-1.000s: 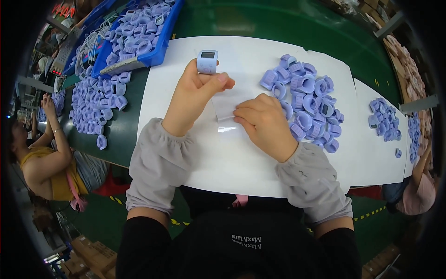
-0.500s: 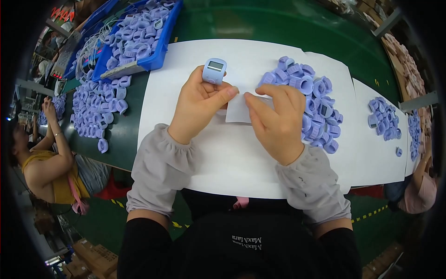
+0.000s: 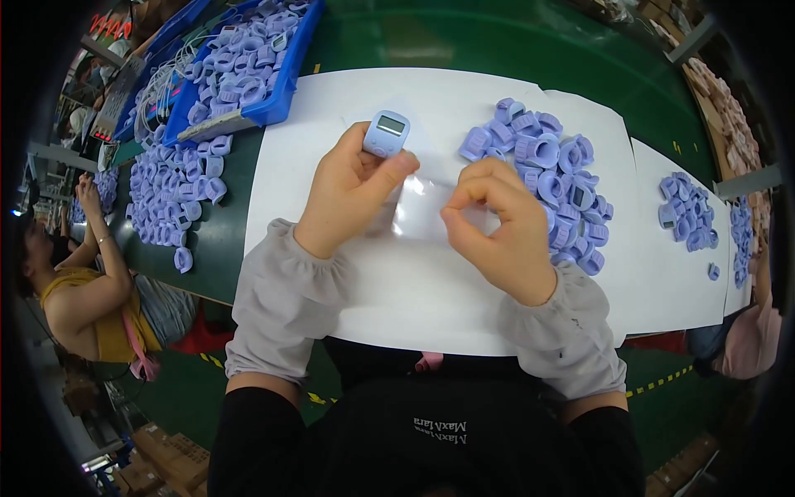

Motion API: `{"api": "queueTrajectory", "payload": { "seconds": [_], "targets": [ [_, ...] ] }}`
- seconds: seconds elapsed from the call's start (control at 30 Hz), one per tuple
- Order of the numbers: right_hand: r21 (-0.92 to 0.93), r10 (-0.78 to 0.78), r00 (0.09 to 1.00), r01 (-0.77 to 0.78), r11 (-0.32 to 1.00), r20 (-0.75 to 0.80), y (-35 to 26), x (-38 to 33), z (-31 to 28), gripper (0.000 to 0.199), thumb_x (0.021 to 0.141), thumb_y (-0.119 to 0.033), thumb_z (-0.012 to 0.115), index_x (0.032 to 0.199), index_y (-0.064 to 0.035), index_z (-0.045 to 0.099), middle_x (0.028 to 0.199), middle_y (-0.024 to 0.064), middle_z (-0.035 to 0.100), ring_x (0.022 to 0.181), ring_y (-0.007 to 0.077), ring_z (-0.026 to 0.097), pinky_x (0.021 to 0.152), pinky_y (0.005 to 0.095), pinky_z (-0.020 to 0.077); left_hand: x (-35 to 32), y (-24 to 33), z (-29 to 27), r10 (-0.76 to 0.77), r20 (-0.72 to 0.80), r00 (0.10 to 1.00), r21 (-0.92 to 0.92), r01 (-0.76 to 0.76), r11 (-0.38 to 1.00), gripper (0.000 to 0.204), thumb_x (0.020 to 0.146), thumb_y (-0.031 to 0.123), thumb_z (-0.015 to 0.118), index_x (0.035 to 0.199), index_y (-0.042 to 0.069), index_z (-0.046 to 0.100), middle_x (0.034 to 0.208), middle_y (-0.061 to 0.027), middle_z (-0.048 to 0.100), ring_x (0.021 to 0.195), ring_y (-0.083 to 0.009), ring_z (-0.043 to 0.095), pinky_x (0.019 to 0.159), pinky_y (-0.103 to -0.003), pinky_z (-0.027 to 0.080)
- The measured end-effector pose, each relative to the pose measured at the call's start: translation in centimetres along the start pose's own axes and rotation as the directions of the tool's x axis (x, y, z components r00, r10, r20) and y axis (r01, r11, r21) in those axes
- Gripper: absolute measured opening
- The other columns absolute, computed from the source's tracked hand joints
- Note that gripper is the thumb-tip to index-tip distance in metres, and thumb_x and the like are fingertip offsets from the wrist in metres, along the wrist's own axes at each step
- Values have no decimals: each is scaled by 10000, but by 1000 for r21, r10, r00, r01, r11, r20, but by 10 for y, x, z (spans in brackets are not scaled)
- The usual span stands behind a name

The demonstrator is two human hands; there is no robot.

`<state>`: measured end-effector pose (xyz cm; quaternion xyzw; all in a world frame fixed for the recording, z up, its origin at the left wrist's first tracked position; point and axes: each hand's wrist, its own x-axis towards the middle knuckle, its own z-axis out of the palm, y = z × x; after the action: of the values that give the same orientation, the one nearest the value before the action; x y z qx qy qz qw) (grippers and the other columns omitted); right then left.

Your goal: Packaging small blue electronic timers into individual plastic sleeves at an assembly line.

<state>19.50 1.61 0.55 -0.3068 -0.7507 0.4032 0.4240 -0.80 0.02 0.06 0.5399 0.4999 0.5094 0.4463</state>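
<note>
My left hand (image 3: 344,186) is closed round a light-blue finger counter (image 3: 387,134), which has a small grey display facing up. A thin, glossy, see-through plastic film (image 3: 421,211) lies between my two hands, its left edge close below my left thumb. My right hand (image 3: 501,219) pinches the film's right side between thumb and forefinger. Whether my left fingers also grip the film is hard to see. To the right of my right hand is a heap of similar lavender finger counters (image 3: 571,195).
White paper (image 3: 397,290) covers the table under my hands. At the upper left stands a blue bin (image 3: 286,95) full of counters, with more counters (image 3: 170,190) beside it. Another pile (image 3: 687,211) lies far right. A person (image 3: 91,290) sits at the left, another (image 3: 745,340) at the right.
My right hand has moved slightly right and down, and the film between my hands now shows more of its shiny face. The counter in my left hand has shifted a little and tilted.
</note>
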Motion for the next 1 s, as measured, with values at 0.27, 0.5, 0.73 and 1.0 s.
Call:
{"api": "queueTrajectory", "payload": {
  "seconds": [0.27, 0.5, 0.73, 1.0],
  "targets": [
    [336, -20, 1000, 26, 941, -22, 5, 2, -13, 142, 792, 54, 634, 889, -37, 586, 1118, 84, 524, 1006, 163, 494, 918, 312, 388, -11, -1, 11, 151, 200, 968, 64, -167, 984, 275, 905, 101, 631, 1159, 0, 603, 1030, -71, 666, 929, -152, 616, 817, -269, 481],
    [292, -5, 1000, 6, 956, -2, 4, 0, -11, 144, 791, 57, 635, 881, -43, 581, 1148, 81, 516, 1031, 157, 490, 917, 306, 391, -12, 1, 14, 194, 275, 942, 126, -236, 964, 271, 895, 94, 637, 1152, 13, 607, 1003, -78, 663, 889, -166, 619, 802, -271, 482],
    [65, 113, 994, -112, 992, -6, 2, 3, -27, 161, 768, 47, 645, 898, -28, 586, 1082, 78, 554, 1002, 174, 524, 908, 309, 401, -9, 11, 1, 169, 272, 947, 228, -234, 945, 288, 905, 118, 640, 1153, -9, 565, 971, -75, 646, 888, -149, 606, 834, -273, 476],
    [-404, -87, 886, 292, 867, 455, 16, -2, -12, 245, 747, -43, 713, 984, -44, 650, 983, 86, 650, 976, 264, 596, 836, 407, 447, -3, 10, -8, -30, 45, 999, -193, 38, 980, 281, 923, 110, 628, 1145, -9, 502, 983, -80, 627, 933, -146, 607, 848, -275, 488]
  ]
}}
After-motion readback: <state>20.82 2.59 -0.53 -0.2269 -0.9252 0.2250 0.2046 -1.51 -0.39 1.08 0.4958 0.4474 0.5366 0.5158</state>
